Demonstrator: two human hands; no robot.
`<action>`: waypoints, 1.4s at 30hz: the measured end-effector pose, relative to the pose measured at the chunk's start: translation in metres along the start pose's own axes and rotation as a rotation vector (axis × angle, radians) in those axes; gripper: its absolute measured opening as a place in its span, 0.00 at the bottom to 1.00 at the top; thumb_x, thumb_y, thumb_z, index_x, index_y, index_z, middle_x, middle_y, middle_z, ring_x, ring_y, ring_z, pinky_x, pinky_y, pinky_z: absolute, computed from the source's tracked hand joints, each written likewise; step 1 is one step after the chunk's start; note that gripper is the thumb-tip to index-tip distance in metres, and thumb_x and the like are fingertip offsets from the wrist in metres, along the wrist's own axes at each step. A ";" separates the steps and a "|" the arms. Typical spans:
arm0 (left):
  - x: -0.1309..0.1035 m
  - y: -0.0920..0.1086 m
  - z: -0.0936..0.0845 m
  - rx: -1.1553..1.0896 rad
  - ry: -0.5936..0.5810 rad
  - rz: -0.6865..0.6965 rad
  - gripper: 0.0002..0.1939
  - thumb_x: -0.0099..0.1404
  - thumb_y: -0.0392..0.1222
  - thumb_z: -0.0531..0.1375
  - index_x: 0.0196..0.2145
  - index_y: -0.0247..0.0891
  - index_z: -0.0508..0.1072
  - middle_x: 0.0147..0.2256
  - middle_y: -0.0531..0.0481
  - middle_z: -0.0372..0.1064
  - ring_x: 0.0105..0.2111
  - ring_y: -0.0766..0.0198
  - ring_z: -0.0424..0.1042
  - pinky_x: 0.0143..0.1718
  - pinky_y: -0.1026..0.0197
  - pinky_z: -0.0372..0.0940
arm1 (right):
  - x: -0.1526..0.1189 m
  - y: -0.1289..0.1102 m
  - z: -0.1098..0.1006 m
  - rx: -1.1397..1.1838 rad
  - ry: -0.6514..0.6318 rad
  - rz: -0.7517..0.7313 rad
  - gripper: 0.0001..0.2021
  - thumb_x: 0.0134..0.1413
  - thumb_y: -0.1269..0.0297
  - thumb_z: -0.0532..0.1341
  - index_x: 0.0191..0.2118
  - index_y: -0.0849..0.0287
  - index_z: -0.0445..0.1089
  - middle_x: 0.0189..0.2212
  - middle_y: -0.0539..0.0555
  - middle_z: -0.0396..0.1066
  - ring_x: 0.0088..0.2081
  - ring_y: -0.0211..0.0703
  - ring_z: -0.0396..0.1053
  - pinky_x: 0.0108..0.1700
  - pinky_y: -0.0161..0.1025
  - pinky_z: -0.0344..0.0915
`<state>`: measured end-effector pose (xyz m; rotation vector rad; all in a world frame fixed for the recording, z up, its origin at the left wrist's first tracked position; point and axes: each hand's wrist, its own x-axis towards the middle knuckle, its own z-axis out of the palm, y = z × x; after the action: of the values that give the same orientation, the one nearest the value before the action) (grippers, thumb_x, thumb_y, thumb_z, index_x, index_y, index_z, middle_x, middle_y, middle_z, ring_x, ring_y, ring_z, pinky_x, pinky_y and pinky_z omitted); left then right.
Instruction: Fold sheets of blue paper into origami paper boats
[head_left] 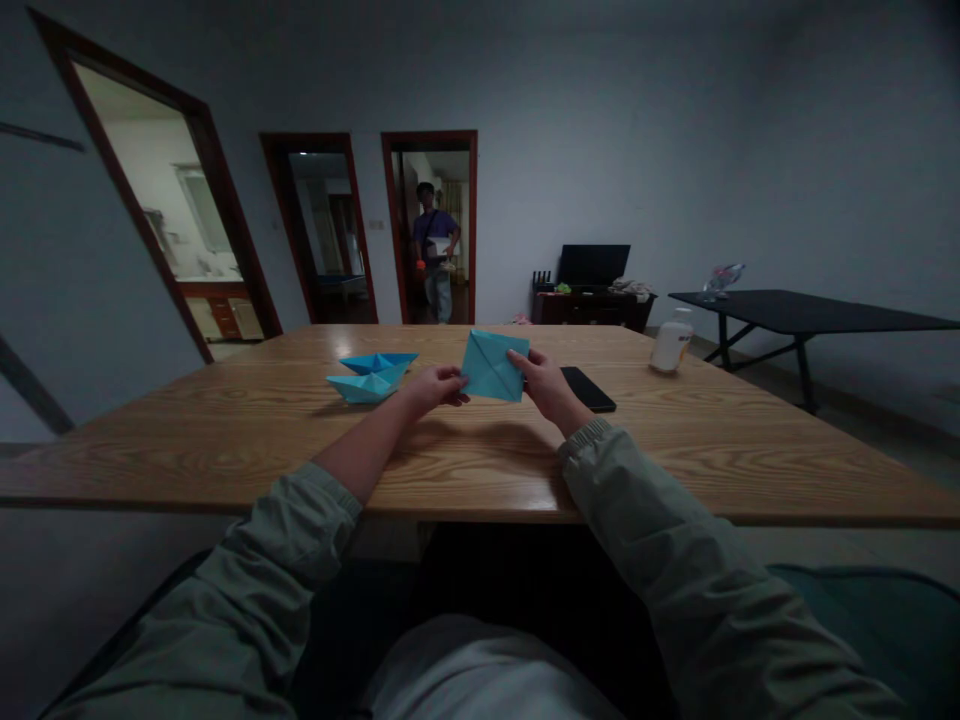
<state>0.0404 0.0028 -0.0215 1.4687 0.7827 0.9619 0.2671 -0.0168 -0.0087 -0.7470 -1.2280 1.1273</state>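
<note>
A light blue paper square [491, 368] with crease lines is held up above the wooden table, roughly upright. My right hand [546, 384] grips its right side, the thumb lying on the front face. At the lower left edge, the fingers of my left hand [441, 388] pinch the paper. Left of my hands, two folded paper boats rest on the table: a darker blue one [377, 363] behind and a light blue one [367, 385] in front.
A black phone [589, 389] lies behind my right hand on the wooden table [465, 470]. Farther right stands a white bottle [672, 343]. A person [436, 240] stands in a doorway. A black table [817, 310] and a cabinet with a monitor [594, 266] are in the background.
</note>
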 end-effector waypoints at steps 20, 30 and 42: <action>0.003 0.004 0.001 0.027 0.310 0.304 0.21 0.49 0.43 0.69 0.41 0.33 0.73 0.32 0.48 0.74 0.30 0.66 0.73 0.35 0.61 0.67 | 0.004 0.008 -0.008 0.025 -0.121 0.027 0.20 0.45 0.56 0.71 0.45 0.54 0.72 0.43 0.53 0.75 0.43 0.46 0.74 0.46 0.43 0.71; -0.003 0.018 0.004 -0.069 0.353 0.396 0.24 0.50 0.40 0.69 0.44 0.37 0.68 0.42 0.45 0.75 0.41 0.61 0.75 0.46 0.55 0.70 | 0.005 0.013 -0.006 -0.314 -0.145 -0.335 0.06 0.47 0.64 0.66 0.33 0.54 0.78 0.52 0.54 0.72 0.54 0.49 0.68 0.60 0.47 0.60; -0.012 0.025 -0.001 -0.221 0.236 0.213 0.15 0.56 0.43 0.62 0.41 0.38 0.67 0.30 0.52 0.71 0.25 0.63 0.74 0.29 0.59 0.70 | -0.003 0.010 -0.004 -0.544 -0.041 -0.502 0.15 0.46 0.74 0.60 0.37 0.51 0.79 0.53 0.49 0.71 0.55 0.50 0.68 0.60 0.47 0.61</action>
<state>0.0333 -0.0105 0.0015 1.2771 0.6709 1.3580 0.2689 -0.0164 -0.0196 -0.7525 -1.6684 0.3961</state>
